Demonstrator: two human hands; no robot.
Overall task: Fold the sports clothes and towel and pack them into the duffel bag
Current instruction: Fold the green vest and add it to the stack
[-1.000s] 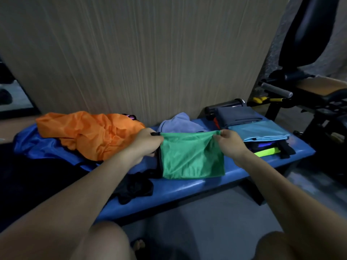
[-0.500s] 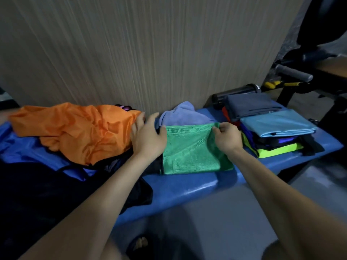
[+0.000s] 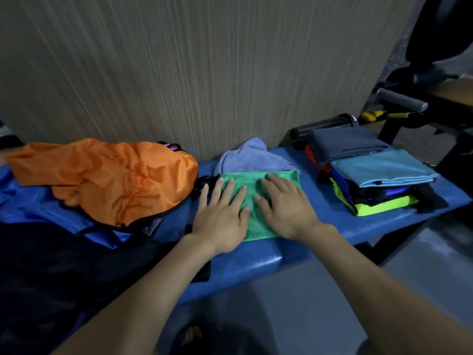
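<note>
Both flat hands [image 3: 256, 211] press rectangular green mesh garment [image 3: 252, 184].

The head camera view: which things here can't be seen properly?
- Green mesh garment: its middle lies under the left hand and right hand.
- Folded stack: lower pieces hidden beneath the light blue cloth.
- Dark fabric: too dim to identify.
- Lilac cloth: front hidden behind the green piece.
</note>
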